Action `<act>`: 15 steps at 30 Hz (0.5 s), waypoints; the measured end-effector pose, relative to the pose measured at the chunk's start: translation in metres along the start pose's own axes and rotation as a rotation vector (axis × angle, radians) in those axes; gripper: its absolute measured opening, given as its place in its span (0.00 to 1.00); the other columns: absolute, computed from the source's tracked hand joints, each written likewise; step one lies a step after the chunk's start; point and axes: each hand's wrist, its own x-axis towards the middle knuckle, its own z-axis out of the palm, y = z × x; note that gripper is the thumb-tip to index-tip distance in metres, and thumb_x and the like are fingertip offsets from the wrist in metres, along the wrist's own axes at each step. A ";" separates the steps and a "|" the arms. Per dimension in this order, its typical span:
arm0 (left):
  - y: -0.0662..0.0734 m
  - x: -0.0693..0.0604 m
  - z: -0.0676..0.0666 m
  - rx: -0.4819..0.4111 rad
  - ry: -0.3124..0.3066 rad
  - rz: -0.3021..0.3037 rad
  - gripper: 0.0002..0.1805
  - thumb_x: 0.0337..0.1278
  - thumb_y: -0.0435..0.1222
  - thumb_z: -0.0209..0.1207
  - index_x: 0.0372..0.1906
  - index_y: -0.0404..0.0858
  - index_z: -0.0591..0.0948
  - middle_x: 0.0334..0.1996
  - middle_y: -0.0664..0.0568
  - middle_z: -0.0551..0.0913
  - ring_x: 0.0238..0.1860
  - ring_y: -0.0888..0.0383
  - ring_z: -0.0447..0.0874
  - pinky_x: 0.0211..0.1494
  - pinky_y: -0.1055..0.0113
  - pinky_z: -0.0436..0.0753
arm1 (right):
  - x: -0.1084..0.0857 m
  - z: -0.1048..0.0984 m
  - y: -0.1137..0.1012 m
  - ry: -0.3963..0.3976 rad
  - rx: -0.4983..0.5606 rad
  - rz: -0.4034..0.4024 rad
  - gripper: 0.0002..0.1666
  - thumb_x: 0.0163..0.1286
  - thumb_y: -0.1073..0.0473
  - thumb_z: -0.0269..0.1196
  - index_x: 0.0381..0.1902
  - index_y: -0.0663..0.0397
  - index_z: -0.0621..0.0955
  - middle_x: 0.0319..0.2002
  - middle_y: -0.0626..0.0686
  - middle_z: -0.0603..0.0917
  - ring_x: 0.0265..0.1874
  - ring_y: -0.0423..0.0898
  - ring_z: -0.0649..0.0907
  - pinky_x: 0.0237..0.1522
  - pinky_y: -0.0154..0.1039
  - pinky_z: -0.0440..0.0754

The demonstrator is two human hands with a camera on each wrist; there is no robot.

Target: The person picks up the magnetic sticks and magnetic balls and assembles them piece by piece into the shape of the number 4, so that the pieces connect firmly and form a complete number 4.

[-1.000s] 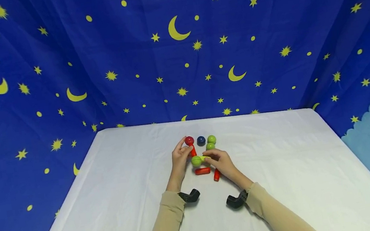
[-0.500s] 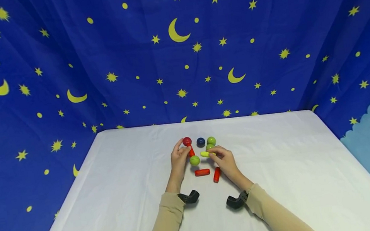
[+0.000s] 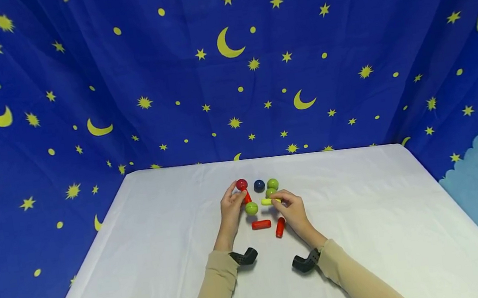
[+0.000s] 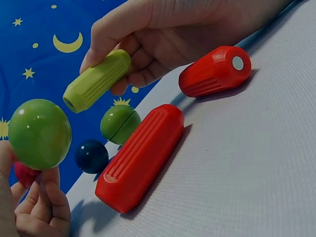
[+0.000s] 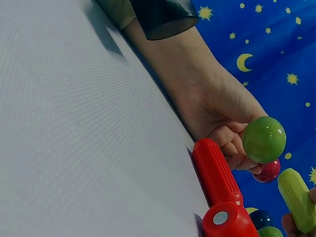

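My left hand (image 3: 231,213) grips a red rod (image 3: 247,198) with a red ball (image 3: 241,184) at its far end and a green ball (image 3: 251,209) at its near end. In the left wrist view that green ball (image 4: 40,134) hides most of the held rod. My right hand (image 3: 293,211) pinches a yellow-green rod (image 4: 96,81) between thumb and fingers. The rod's free end points toward the green ball, with a gap between them. Two ridged red rods, one crosswise (image 3: 261,224) and one slanted (image 3: 280,227), lie on the table nearer the body.
Beyond the hands a dark blue ball (image 3: 259,185) and two green balls, one farther (image 3: 273,184) and one nearer (image 3: 271,193), rest on the white-covered table (image 3: 181,257). A blue star-patterned curtain (image 3: 193,74) stands behind. Black wrist mounts (image 3: 306,261) are on both wrists.
The yellow-green rod was at the green ball a second ago; my right hand has drawn it away to the right. My left hand has shifted slightly left with the red rod and its balls.
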 end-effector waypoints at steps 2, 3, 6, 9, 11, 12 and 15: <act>-0.001 0.000 0.000 0.004 0.004 -0.004 0.31 0.60 0.36 0.58 0.69 0.39 0.66 0.28 0.63 0.82 0.30 0.68 0.78 0.41 0.76 0.77 | -0.001 0.000 -0.001 0.001 0.001 0.005 0.10 0.61 0.72 0.61 0.39 0.78 0.81 0.39 0.71 0.83 0.37 0.39 0.81 0.44 0.26 0.76; -0.001 0.001 0.001 0.003 0.003 -0.004 0.31 0.61 0.36 0.58 0.69 0.39 0.66 0.27 0.63 0.82 0.30 0.68 0.78 0.41 0.76 0.77 | -0.001 0.000 -0.001 0.001 -0.002 0.003 0.10 0.61 0.72 0.61 0.39 0.77 0.81 0.38 0.71 0.83 0.37 0.41 0.82 0.44 0.26 0.76; -0.001 0.001 0.000 -0.011 -0.006 -0.012 0.31 0.60 0.36 0.58 0.69 0.39 0.65 0.27 0.63 0.82 0.30 0.68 0.78 0.40 0.76 0.77 | -0.002 0.001 -0.002 -0.001 -0.007 -0.004 0.10 0.61 0.72 0.61 0.38 0.77 0.82 0.38 0.70 0.84 0.38 0.46 0.82 0.44 0.27 0.76; 0.001 0.001 -0.001 -0.011 -0.024 -0.019 0.32 0.61 0.35 0.58 0.70 0.38 0.64 0.27 0.64 0.81 0.30 0.68 0.78 0.40 0.76 0.77 | -0.002 0.002 -0.002 -0.002 0.001 -0.013 0.10 0.60 0.73 0.61 0.38 0.78 0.81 0.38 0.71 0.83 0.38 0.46 0.82 0.44 0.26 0.76; 0.007 -0.002 -0.001 -0.004 -0.033 -0.019 0.32 0.61 0.34 0.58 0.70 0.36 0.64 0.27 0.64 0.81 0.30 0.68 0.77 0.40 0.76 0.77 | -0.002 0.002 -0.002 -0.002 0.013 -0.019 0.10 0.59 0.74 0.61 0.38 0.78 0.81 0.38 0.72 0.83 0.39 0.45 0.82 0.44 0.25 0.76; 0.011 -0.005 -0.001 0.001 -0.036 -0.018 0.32 0.61 0.34 0.58 0.70 0.35 0.64 0.27 0.64 0.81 0.30 0.69 0.77 0.40 0.76 0.77 | -0.002 0.003 -0.002 -0.003 0.016 -0.023 0.10 0.59 0.74 0.61 0.38 0.79 0.81 0.38 0.73 0.82 0.39 0.45 0.82 0.45 0.25 0.76; 0.022 -0.012 0.000 0.014 -0.045 -0.013 0.32 0.61 0.33 0.57 0.69 0.33 0.64 0.27 0.64 0.81 0.30 0.69 0.78 0.41 0.76 0.77 | -0.003 0.003 -0.001 -0.004 0.016 -0.029 0.10 0.59 0.75 0.61 0.38 0.79 0.81 0.38 0.73 0.82 0.39 0.44 0.82 0.45 0.25 0.76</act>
